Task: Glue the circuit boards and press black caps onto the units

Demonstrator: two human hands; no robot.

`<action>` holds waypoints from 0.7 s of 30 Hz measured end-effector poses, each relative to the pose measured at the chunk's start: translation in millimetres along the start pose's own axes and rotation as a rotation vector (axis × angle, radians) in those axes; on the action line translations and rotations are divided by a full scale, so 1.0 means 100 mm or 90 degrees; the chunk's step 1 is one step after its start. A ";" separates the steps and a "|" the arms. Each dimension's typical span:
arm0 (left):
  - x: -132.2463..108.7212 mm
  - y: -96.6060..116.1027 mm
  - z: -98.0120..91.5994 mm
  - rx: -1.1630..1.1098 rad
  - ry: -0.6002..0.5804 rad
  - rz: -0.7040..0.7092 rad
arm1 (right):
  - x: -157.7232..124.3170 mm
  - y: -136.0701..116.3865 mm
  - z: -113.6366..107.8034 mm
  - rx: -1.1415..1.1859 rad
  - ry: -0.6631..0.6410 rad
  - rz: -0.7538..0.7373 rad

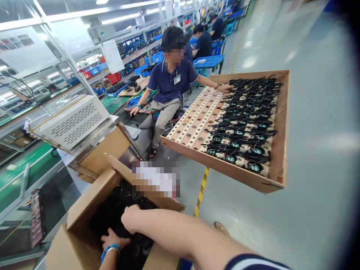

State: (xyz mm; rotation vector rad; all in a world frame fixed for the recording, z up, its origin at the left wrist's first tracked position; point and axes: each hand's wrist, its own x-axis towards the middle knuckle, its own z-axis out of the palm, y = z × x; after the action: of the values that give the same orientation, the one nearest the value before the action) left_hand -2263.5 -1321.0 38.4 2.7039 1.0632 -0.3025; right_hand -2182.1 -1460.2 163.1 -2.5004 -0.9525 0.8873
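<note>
1. Down in the carton, my left hand has its fingers spread against the black parts.
2. Just beside it, my right hand is curled; whether it grips anything, I can't tell!
3. Around both, the open cardboard carton holds those dark parts, heaped.
4. Beyond, a seated co-worker reaches over the wooden tray, its far-right rows filled with black corded units.

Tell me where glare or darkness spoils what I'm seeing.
Head view: glare whitens patches of floor, and the right edge falls to black. Same head view: black things around the left hand and right hand merge in the shaded carton, so single pieces are hard to pick out.
</note>
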 end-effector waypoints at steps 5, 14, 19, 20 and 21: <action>0.18 -0.12 0.39 -0.004 -0.022 -0.082 | 0.63 0.56 0.57 0.017 0.011 0.220; 0.32 0.04 0.80 -0.221 -0.063 -0.037 | 0.93 0.76 1.23 0.110 -0.045 0.128; 0.26 0.05 0.79 -0.374 -0.046 -0.028 | 1.00 0.66 1.28 0.144 -0.045 0.128; 0.25 0.04 0.78 -0.392 -0.043 -0.029 | 1.00 0.64 1.30 0.149 -0.039 0.142; 0.23 0.04 0.78 -0.409 -0.041 -0.032 | 1.00 0.62 1.32 0.152 -0.032 0.154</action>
State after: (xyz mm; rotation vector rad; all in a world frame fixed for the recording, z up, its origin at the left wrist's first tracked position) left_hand -2252.6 -1330.7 -41.7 2.0837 0.9971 -0.0391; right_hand -2179.6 -1427.2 -10.9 -2.4272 -0.5285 1.0726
